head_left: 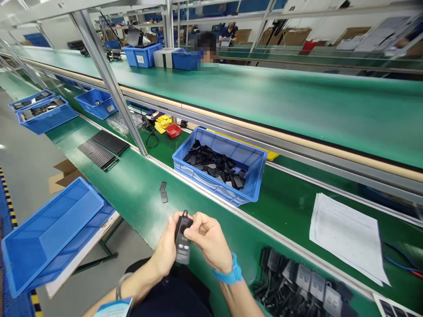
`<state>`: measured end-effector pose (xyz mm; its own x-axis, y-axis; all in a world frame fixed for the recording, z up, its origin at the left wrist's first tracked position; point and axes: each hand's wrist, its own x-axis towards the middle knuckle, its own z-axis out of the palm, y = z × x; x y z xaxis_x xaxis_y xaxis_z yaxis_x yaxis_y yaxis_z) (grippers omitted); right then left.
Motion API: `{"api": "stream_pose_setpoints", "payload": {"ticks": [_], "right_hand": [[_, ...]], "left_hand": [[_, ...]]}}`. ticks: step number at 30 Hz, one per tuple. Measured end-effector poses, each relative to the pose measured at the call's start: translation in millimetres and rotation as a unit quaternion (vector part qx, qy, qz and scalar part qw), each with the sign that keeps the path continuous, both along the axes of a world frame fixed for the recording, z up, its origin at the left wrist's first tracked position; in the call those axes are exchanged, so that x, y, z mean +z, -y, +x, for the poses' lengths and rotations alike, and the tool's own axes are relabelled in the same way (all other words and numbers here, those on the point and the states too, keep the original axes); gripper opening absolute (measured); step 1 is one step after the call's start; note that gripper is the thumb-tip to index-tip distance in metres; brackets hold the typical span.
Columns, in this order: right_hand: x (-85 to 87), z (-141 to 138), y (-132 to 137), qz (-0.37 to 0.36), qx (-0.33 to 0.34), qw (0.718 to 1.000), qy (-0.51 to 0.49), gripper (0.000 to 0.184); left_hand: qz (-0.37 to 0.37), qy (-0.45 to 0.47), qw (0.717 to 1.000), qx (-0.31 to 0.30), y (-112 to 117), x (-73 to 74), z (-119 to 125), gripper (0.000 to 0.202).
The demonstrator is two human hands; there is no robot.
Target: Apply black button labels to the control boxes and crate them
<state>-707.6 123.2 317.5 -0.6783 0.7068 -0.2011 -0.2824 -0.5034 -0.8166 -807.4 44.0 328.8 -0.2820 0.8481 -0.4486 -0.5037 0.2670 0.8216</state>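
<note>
"What do your hands have?"

"From where I sit, my left hand (167, 246) is wrapped along one side of a black device (183, 252), which is up in front of the body, its loop (185, 214) pointing away from me. My right hand (207, 235) is narrow, thumb and curled fingers drawn in against the device's upper part; whether it truly grips there, I can't tell. (A blue wristband (229, 272) marks that arm for me.)"

"And just beyond the fingertips?"

"Two small black pieces (164, 197) lie close together on the green desk (139, 193). Past the pale rail (158, 168) I have a blue bin (211, 192), with a heap of black parts (214, 164) inside."

"Off to the sides?"

"At my right, many black devices with cords (297, 277) are bunched together, with papers (346, 237) farther out. Leftward I see dark slotted trays (102, 149) on the desk and a large blue tray (62, 229) beside it."

"Farthest out?"

"A raised green surface (280, 101), with a person (207, 44) behind it."
</note>
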Motion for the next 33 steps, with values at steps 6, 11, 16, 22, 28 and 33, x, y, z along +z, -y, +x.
{"api": "stream_pose_setpoints", "payload": {"ticks": [6, 11, 16, 22, 28, 33], "right_hand": [[10.5, 12, -20, -0.126, 0.027, 0.983, -0.129, 0.047], [18.0, 0, -10, 0.025, -0.023, 0.999, 0.022, 0.037], [12.6, -6, -12, 0.067, -0.030, 0.995, 0.070, 0.037], [6.6, 5, -24, -0.162, 0.002, 0.972, -0.168, 0.040], [17.1, 3, -8, -0.020, 0.018, 0.999, -0.027, 0.038], [17.8, -5, -8, 0.068, 0.003, 0.993, 0.091, 0.038]], "left_hand": [[-0.006, 0.105, 0.994, 0.002, -4, 10.1, -1, 0.059], [0.006, -0.027, 1.000, -0.012, 1, 0.3, 3, 0.052], [0.014, -0.104, 0.994, -0.025, 8, -4.3, 6, 0.046], [0.071, 0.060, 0.995, -0.026, 1, 4.1, 4, 0.046], [0.036, -0.076, 0.996, -0.017, 3, -1.2, 2, 0.044], [0.033, -0.180, 0.983, -0.025, 11, -2.3, 2, 0.045]]}}
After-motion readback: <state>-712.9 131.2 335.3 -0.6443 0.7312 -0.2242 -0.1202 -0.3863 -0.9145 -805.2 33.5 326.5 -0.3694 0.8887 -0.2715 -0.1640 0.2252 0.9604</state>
